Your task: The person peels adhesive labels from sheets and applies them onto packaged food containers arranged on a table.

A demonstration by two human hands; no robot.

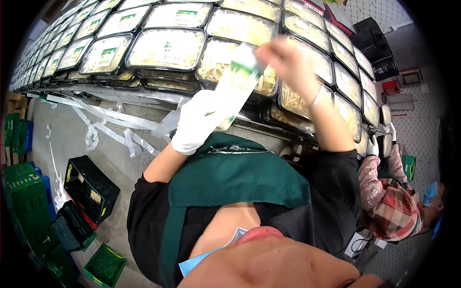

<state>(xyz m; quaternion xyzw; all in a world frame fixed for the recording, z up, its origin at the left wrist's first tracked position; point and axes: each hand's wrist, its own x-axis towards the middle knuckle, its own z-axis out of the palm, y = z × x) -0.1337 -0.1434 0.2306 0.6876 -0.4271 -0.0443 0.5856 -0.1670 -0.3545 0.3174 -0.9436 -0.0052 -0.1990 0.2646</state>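
Note:
My left hand (pixel 196 124), in a white glove, is closed around a strip of white labels (pixel 238 79) with green print. The strip slants up to the right over the front trays. At its upper end is my bare right hand (pixel 287 61), smeared by motion; whether its fingers grip the label I cannot make out. Beneath and beyond my hands stand clear-lidded black trays of pale, noodle-like food. One tray (pixel 166 49) just left of the strip bears a label on its lid, while the tray (pixel 214 61) partly behind the strip shows its strands.
Stacked trays cover the long table (pixel 158 98). Loose backing tape (pixel 127 122) hangs from its edge to the floor. Black crates (pixel 91 189) and green crates (pixel 104 265) stand at lower left. To the right, a co-worker in a plaid apron (pixel 396 213) handles trays with gloved hands.

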